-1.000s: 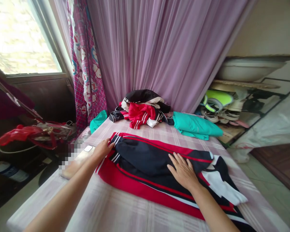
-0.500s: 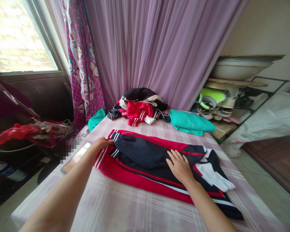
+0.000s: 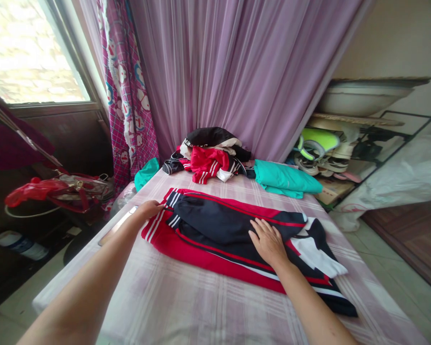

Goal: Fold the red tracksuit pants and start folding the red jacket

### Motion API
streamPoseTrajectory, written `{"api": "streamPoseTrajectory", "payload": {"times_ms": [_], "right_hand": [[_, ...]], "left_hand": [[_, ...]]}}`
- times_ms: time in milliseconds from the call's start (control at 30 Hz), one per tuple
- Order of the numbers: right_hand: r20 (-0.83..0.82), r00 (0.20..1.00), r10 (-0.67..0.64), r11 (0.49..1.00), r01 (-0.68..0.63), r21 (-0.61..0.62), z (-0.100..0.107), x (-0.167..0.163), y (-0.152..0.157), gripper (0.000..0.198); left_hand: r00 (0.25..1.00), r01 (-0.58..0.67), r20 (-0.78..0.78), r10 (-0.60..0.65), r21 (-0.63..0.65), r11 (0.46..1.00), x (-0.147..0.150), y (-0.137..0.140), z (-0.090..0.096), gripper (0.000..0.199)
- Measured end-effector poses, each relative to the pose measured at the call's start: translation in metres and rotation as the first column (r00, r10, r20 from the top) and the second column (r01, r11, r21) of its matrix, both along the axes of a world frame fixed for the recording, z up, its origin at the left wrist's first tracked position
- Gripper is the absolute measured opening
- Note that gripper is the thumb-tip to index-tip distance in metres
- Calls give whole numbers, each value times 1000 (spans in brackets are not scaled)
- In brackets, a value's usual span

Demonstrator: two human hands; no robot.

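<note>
A red, navy and white track jacket [image 3: 215, 225] lies flat on the table, its navy sleeves folded in across the body. Striped cuffs and a striped red hem are at its left end; the white and navy collar part is at the right. My left hand [image 3: 151, 211] is at the hem, thumb and fingers closed on the cloth beside the upper cuff. Its fingertips are partly hidden. With fingers spread, my right hand [image 3: 267, 239] rests flat on the navy sleeve toward the right end.
A phone [image 3: 117, 226] lies under my left forearm near the table's left edge. At the back are a heap of clothes [image 3: 211, 158] and a folded turquoise garment [image 3: 285, 178]. A rack with shoes [image 3: 334, 164] stands right; a red bag [image 3: 82, 196] hangs left.
My left fingers have shifted slightly from the upper cuff toward the hem edge. My right hand stays flat on the sleeve. The whole view has shifted a little.
</note>
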State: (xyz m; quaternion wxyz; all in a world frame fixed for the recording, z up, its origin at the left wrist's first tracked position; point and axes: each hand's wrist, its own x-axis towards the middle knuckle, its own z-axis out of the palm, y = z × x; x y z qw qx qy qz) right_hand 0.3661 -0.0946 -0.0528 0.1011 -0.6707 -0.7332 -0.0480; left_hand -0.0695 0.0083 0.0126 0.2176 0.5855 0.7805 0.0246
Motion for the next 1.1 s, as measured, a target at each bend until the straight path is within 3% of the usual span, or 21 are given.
{"api": "streamPoseTrajectory", "payload": {"times_ms": [233,333,400,467,567,667,800,933,1100], "right_hand": [[0,999,-38,999,38,27,4,10,-10,45],[-5,994,-105,992,105,69,12,35,-19,43],[-5,976,-218,973,218,74,22,58,-25,43],[7,929,-369,929,369,25,33,81,-28,45],[34,825,-565,815,564,-132,50,105,-26,50],[38,765,-643,727,625,-286,60,111,-17,57],[48,803,-594,751,575,-325,66,110,-7,46],[61,818,-571,787,567,-242,68,123,-11,39],[88,781,-619,750,620,-230,60,144,-21,41]], "left_hand": [[996,-20,92,23,-24,999,-13,-10,-1,36],[996,-3,91,5,-19,1000,-16,-10,-4,36],[997,12,81,-11,-13,1000,-16,-8,-6,35],[998,28,65,-28,0,1000,-15,-6,-8,34],[998,52,32,-54,44,998,-14,-4,-10,31],[998,67,0,-67,92,994,-14,-5,-12,29],[998,66,-23,-63,117,991,-15,-7,-9,33],[999,50,-15,-49,135,990,-10,-9,-7,38],[997,24,65,-32,109,994,0,-12,-19,41]]}}
